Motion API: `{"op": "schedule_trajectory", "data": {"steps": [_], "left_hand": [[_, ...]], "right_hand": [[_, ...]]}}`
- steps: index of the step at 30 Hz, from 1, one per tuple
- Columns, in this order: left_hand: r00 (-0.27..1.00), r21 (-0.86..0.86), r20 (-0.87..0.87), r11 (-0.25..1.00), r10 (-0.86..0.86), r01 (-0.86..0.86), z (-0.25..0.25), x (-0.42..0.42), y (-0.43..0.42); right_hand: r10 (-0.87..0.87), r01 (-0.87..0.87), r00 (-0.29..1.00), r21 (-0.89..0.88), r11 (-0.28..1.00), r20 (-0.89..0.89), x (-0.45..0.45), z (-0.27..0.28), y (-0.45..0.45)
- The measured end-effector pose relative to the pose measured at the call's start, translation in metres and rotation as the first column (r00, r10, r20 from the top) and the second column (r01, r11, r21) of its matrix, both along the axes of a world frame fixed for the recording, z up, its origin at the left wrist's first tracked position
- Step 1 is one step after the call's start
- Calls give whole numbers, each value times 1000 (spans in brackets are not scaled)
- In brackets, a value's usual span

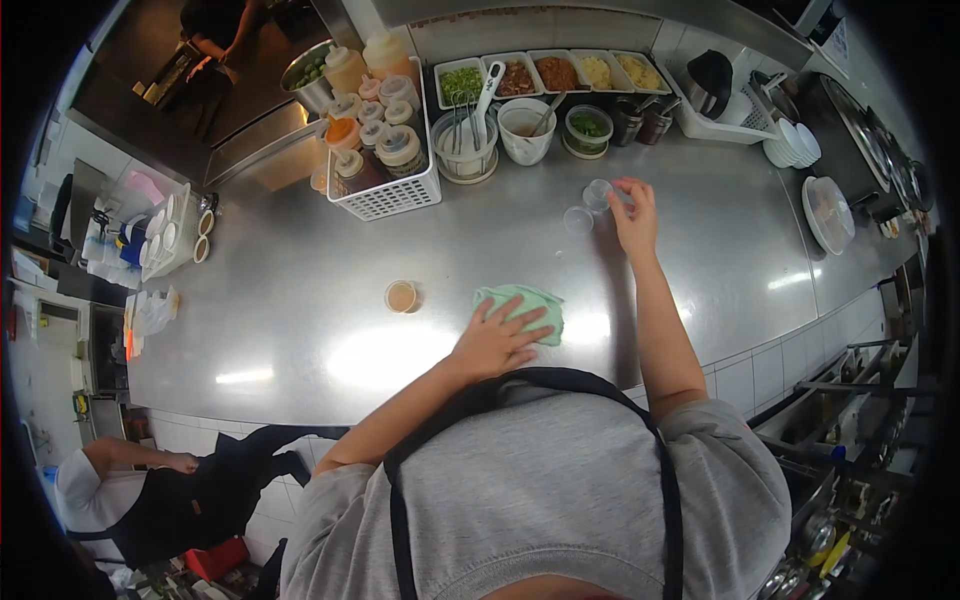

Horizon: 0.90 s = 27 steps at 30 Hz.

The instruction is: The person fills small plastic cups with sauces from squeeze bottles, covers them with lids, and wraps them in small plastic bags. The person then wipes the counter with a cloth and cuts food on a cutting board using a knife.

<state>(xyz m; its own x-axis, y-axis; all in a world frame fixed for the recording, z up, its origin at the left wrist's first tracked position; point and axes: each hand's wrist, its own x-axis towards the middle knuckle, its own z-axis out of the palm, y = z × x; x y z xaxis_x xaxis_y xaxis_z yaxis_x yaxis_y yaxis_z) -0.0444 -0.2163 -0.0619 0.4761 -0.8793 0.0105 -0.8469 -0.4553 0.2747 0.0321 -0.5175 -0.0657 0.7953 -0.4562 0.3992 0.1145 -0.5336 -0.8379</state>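
Note:
My left hand (507, 332) lies spread flat on a light green cloth (545, 310) near the front edge of the steel counter (300, 270). Farther out to the right, my right hand (634, 208) pinches a small clear plastic cup (597, 195) by its side, between thumb and fingers. Just below it on the counter is a round clear lid or second cup (578, 221); which one I cannot tell. A small cup with light brown contents (402, 296) stands by itself to the left of the cloth.
Along the back stand a white basket of squeeze bottles (385, 205), trays of chopped toppings (555, 72), a white tub (525, 130) and a green-filled container (588, 125). White bowls (792, 145) and an oval container (828, 215) sit right. Another person (170, 490) is at lower left.

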Motion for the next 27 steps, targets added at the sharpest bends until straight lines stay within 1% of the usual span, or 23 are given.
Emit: {"op": "schedule_trajectory", "data": {"steps": [1, 2, 3, 4, 5, 6, 8, 10, 12, 14, 15, 16, 17, 18, 19, 20, 21, 22, 23, 24, 25, 26, 27], "left_hand": [[1000, 16, 10, 1000, 25, -25, 2, 5, 4], [987, 29, 34, 987, 155, -156, 3, 12, 7], [946, 35, 54, 946, 320, -322, 6, 20, 8], [881, 36, 127, 886, 455, -462, 5, 31, 14], [842, 55, 116, 843, 526, -535, 4, 43, 21], [832, 60, 107, 832, 545, -552, 4, 50, 19], [820, 66, 97, 819, 564, -571, 0, 58, 8], [771, 83, -6, 769, 636, -634, 0, 61, -25], [847, 44, -72, 850, 526, -524, -3, 60, -58], [948, 26, -108, 954, 300, -299, 1, 47, -81], [949, 24, -106, 955, 297, -296, 3, 43, -81], [988, 7, -110, 994, 105, -105, 4, 38, -80], [990, -10, -111, 996, -91, 90, 6, 33, -78], [982, -56, -143, 992, -121, 114, 6, 30, -69], [983, -57, -143, 992, -119, 112, 7, 27, -56], [988, -2, -122, 995, -97, 97, 7, 25, -41], [993, 54, -98, 996, -70, 76, 9, 26, -27], [994, 53, -95, 997, -53, 58, 11, 31, -13], [995, 82, -64, 994, 77, -71, 12, 37, 1], [978, 108, -30, 973, 207, -203, 13, 42, 13], [972, 107, -25, 967, 234, -230, 12, 50, 22], [935, 64, -21, 934, 353, -352, 10, 58, 31], [884, 21, -24, 885, 466, -466, 6, 66, 38]], "right_hand": [[-6, 6, 1000, -10, 1000, 0, -1, -1, 1], [-13, 13, 1000, -21, 1000, -1, -3, -1, 1], [-14, 14, 1000, -24, 1000, 2, -4, 1, -3], [-25, 26, 999, -36, 999, 23, -7, 3, -7], [-38, 40, 998, -44, 998, 44, -10, 4, -10], [-43, 45, 998, -42, 998, 43, -14, 7, -14], [-88, 89, 996, 76, 993, -14, -21, 13, -22], [-69, 71, 997, 79, 994, -26, -21, 13, -21], [-50, 53, 998, 80, 995, -39, -20, 12, -18], [25, -22, 999, 76, 997, -40, -11, 8, -10], [22, -19, 999, 75, 997, -38, -9, 8, -8], [78, -77, 996, 23, 997, -46, -7, 8, -5], [132, -134, 990, -29, 991, -56, -4, 8, -2], [158, -157, 978, 11, 987, -139, -6, 16, 1], [160, -160, 977, 10, 987, -138, -2, 10, -3], [116, -135, 986, -168, 977, -117, 3, 2, -9], [81, -106, 993, -341, 934, -85, 8, -3, -14], [98, -121, 992, -342, 932, -83, 9, 2, -15], [-50, -35, 981, -424, 905, -189, 7, 6, -15], [-202, 35, 940, -512, 858, -274, 7, 10, -14], [-292, 96, 919, -565, 820, -267, 10, 8, -19], [-377, 153, 891, -615, 773, -253, 12, 8, -26], [-410, 158, 876, -652, 741, -253, 13, 7, -30]]}}
